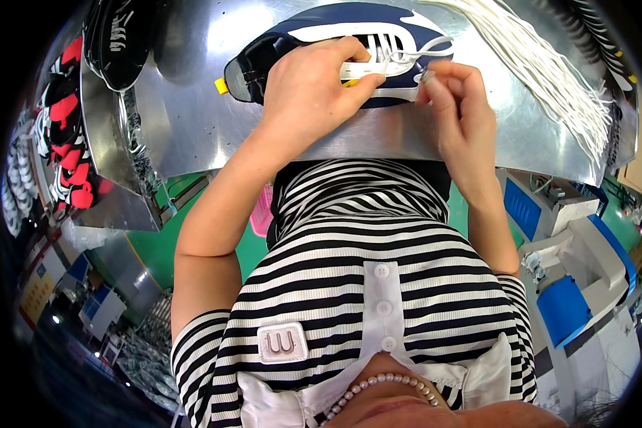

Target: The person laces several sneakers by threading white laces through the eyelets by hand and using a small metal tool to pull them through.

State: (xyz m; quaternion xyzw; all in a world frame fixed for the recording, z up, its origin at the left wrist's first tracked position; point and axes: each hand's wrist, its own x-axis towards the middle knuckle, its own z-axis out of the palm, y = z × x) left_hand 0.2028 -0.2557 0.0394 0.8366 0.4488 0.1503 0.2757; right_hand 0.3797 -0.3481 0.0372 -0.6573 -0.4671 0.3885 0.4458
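Observation:
A navy sneaker [399,21] with white trim lies on its sole on the metal table, toe to the right and heel to the left. White shoelace [429,51] crosses its eyelets and loops out loosely near the toe end. My left hand [314,85] grips the sneaker across its lacing opening, thumb and fingers on the two eyelet sides. Beside the toe, my right hand [464,107] is closed in a pinch, its fingertips around a small silvery piece [422,71] close to the lace. Exactly what that piece is stays unclear.
A bundle of white laces [542,64] is spread over the table's right side. A black shoe [118,43] stands at the far left. Red and black shoe parts [68,128] are stacked beyond the left edge. A grey and blue machine [571,285] stands at right.

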